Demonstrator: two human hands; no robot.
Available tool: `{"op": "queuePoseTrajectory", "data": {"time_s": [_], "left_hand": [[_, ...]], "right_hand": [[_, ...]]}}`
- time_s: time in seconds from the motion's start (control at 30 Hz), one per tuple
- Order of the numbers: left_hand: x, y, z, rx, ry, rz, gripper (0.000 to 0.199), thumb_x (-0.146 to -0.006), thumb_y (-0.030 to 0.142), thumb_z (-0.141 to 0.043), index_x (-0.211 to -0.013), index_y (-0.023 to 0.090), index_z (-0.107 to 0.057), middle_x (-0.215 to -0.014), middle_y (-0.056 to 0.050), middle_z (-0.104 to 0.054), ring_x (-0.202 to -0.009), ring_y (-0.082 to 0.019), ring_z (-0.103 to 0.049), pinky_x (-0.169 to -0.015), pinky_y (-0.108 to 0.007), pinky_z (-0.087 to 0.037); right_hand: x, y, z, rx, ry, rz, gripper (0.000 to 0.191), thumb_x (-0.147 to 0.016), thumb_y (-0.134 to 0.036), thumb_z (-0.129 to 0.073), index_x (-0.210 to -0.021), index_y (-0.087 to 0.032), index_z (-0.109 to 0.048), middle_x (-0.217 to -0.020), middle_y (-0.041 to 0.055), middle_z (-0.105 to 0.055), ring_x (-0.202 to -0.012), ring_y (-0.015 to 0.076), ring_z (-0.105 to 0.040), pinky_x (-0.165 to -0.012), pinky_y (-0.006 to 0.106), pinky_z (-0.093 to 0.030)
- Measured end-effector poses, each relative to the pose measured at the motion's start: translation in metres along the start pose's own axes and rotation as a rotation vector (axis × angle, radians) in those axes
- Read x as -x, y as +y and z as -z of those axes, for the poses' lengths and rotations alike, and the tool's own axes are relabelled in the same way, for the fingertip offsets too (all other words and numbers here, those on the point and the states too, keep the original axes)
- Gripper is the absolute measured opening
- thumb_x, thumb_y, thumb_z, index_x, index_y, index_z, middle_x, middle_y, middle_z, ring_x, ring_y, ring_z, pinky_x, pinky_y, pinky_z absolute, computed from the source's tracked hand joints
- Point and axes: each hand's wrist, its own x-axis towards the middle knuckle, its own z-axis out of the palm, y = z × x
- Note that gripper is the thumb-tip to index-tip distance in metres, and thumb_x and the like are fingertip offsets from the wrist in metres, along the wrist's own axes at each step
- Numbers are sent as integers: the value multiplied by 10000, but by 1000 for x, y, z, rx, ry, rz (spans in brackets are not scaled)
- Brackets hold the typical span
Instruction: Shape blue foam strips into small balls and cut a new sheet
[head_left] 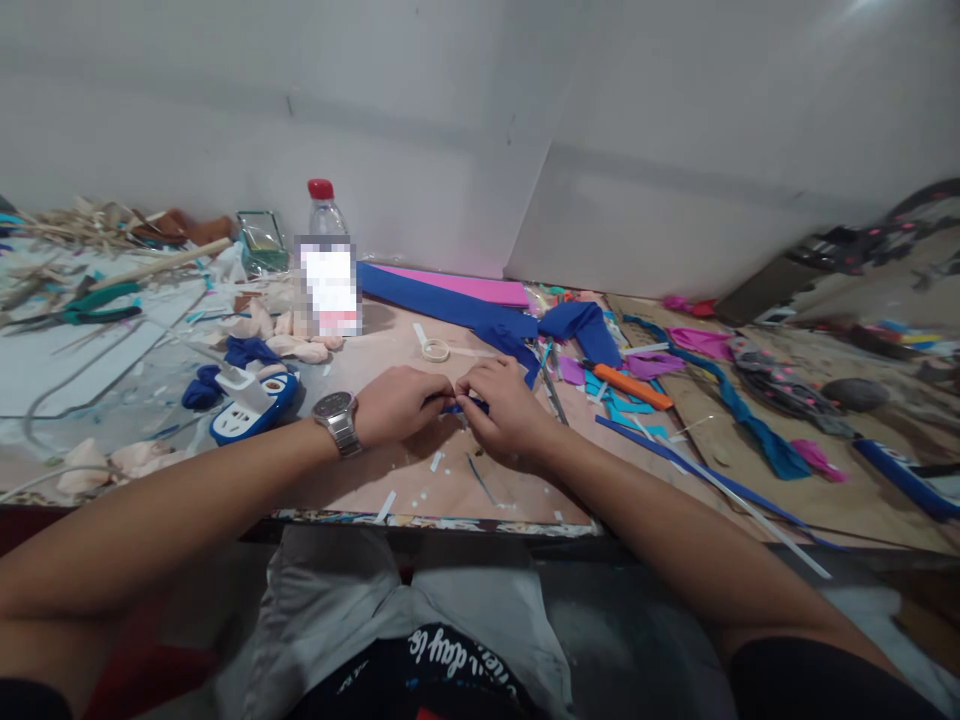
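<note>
My left hand (401,402), with a metal watch (337,420) on its wrist, is closed in a pinch at the middle of the table. Fingertip to fingertip with it, my right hand (501,408) pinches too. Between them shows a small piece of dark blue crepe paper (474,406), mostly hidden by the fingers. Just beyond the hands lies a small roll of tape (435,350). A long blue paper strip (442,300) runs behind, its crumpled end near my right hand. An orange utility knife (632,386) lies to the right.
A bottle with a red cap (321,190) stands at the back behind a blurred phone (328,290). At left are a blue-and-white power socket (255,412), green-handled pliers (101,305) and paper scraps. A white strip (750,510) overhangs the front edge at right.
</note>
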Motion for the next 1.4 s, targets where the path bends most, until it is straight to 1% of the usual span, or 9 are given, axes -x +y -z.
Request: {"op": "queuePoseTrajectory", "data": {"time_s": [0.13, 0.27, 0.47, 0.7, 0.83, 1.0, 1.2, 1.3, 1.4], "left_hand": [[1, 2, 0, -5, -15, 12, 250, -996, 315, -514, -1043, 201, -732, -936, -69, -779, -818, -210, -677, -716, -297, -391], [1, 3, 0, -20, -39, 46, 264, -998, 323, -504, -1018, 188, -731, -911, -84, -771, -812, -219, -673, -708, -301, -390], [1, 0, -1, 68, 13, 25, 209, -955, 321, -560, -999, 193, -718, -885, -64, -763, -782, -197, -660, -706, -292, -388], [2, -2, -2, 49, 10, 20, 197, -928, 325, -584, -972, 195, -725, -889, -73, -767, -776, -203, -656, -696, -297, -380], [2, -1, 0, 115, 21, 7, 199, -927, 322, -580, -963, 187, -722, -880, -65, -764, -763, -195, -651, -701, -295, -387], [2, -1, 2, 206, 35, 6, 231, -954, 305, -539, -893, 172, -718, -811, -46, -744, -707, -162, -627, -690, -278, -392], [3, 0, -2, 94, 29, -74, 199, -939, 288, -566, -964, 203, -744, -868, -45, -771, -744, -172, -647, -699, -278, -388], [3, 0, -3, 47, 21, -72, 222, -964, 308, -545, -950, 202, -740, -847, -48, -763, -735, -177, -644, -677, -279, -371], [2, -2, -2, 46, 28, -59, 260, -995, 328, -516, -935, 187, -726, -802, -48, -742, -706, -174, -624, -655, -282, -346]], "right_hand": [[0, 2, -1, -16, 16, 5, 63, -939, -209, -592, -918, -197, -650, -941, 73, -733, -934, 249, -601, -907, 426, -346], [1, 4, -2, -20, 23, 0, 48, -927, -228, -648, -941, -200, -685, -935, 64, -750, -975, 260, -611, -925, 440, -341], [1, 4, -2, -33, 50, 2, 66, -943, -231, -637, -935, -207, -698, -918, 65, -758, -955, 255, -621, -931, 447, -348], [0, 4, -2, -65, 55, 19, 64, -941, -228, -638, -915, -207, -693, -896, 55, -754, -914, 240, -631, -910, 427, -371], [0, 5, -2, -60, 74, 29, 71, -940, -230, -632, -903, -209, -689, -880, 53, -752, -898, 234, -635, -896, 422, -370], [0, 5, 0, -77, 100, 37, 85, -941, -247, -628, -897, -213, -692, -865, 47, -746, -883, 228, -631, -905, 424, -370], [1, 3, -2, -139, 112, 31, 57, -867, -198, -645, -833, -207, -688, -805, 35, -704, -878, 225, -623, -875, 404, -392], [1, 4, -2, -186, 132, 6, 64, -845, -184, -646, -804, -205, -690, -801, 37, -696, -860, 218, -626, -845, 387, -409], [1, 6, -1, -169, 134, -1, 64, -871, -209, -657, -827, -208, -704, -820, 43, -718, -871, 222, -633, -846, 389, -411]]}}
